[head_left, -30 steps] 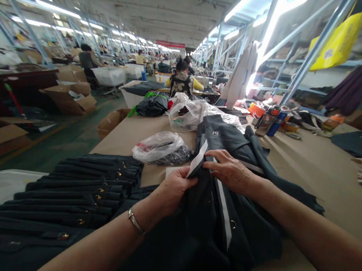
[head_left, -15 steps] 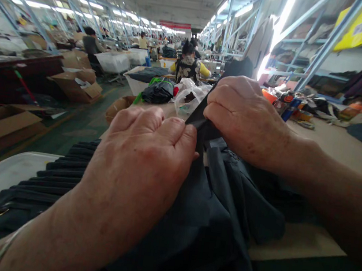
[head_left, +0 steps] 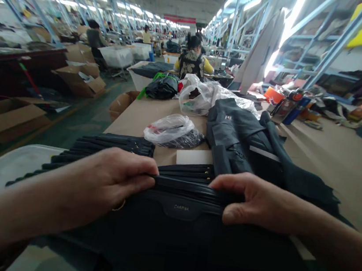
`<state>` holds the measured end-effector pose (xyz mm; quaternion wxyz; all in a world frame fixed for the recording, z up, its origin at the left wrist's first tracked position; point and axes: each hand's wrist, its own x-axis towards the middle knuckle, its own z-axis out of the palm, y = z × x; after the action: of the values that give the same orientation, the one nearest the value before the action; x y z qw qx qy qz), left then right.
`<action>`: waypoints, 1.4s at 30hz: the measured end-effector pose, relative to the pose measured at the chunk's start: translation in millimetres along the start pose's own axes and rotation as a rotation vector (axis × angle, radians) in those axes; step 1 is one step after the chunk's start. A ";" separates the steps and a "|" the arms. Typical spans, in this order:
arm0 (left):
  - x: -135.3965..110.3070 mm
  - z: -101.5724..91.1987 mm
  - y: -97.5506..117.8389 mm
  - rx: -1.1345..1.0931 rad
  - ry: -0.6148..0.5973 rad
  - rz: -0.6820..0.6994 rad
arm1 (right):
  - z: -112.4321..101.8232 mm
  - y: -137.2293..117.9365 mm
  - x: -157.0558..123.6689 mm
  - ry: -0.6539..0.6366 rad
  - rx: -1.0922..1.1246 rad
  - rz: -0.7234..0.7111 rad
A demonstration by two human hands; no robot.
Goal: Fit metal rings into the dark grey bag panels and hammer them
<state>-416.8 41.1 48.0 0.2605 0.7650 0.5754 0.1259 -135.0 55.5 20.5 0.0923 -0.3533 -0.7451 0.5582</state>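
Head view: both hands sit on a dark folded garment (head_left: 183, 216) lying on the near edge of the surface (head_left: 329, 173), right in front of the person. Left hand (head_left: 108, 183) grips its top edge from the left, fingers (head_left: 142, 172) curled over the fold and pressed together on the cloth. Right hand (head_left: 258, 203) does the same from the right — fingers pressed together, thumb underneath, pinching the same edge. A small logo patch shows between the two hands.

Handling, as a guess: soft, limp fabric w/ some weight from the layers, not slippery — best held along the stiffer folded top edge, one hand each end, so it doesn't sag.

Just behind it is a stack of similar dark pieces (head_left: 106, 143), a white card (head_left: 194, 157), a plastic bag (head_left: 171, 130) and another dark garment (head_left: 244, 135) spread out. A seated person (head_left: 194, 61) works far back.
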 end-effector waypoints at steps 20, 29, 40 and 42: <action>59.5 148.6 -34.8 0.626 -0.100 0.342 | 35.0 143.9 59.0 0.324 -0.661 0.371; 43.2 196.8 -45.2 0.499 -0.182 0.382 | -7.6 129.4 19.8 0.762 -0.783 0.414; 44.6 194.7 -41.4 0.527 -0.170 0.379 | -8.6 148.5 27.0 0.991 -0.386 0.175; 45.2 197.5 -44.4 0.527 -0.164 0.377 | -39.4 122.7 2.1 1.058 -0.489 0.113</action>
<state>-342.0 42.8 -145.5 0.0712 0.9067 0.4135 -0.0430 -63.7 102.7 -75.9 0.3375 -0.6343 -0.6848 0.1217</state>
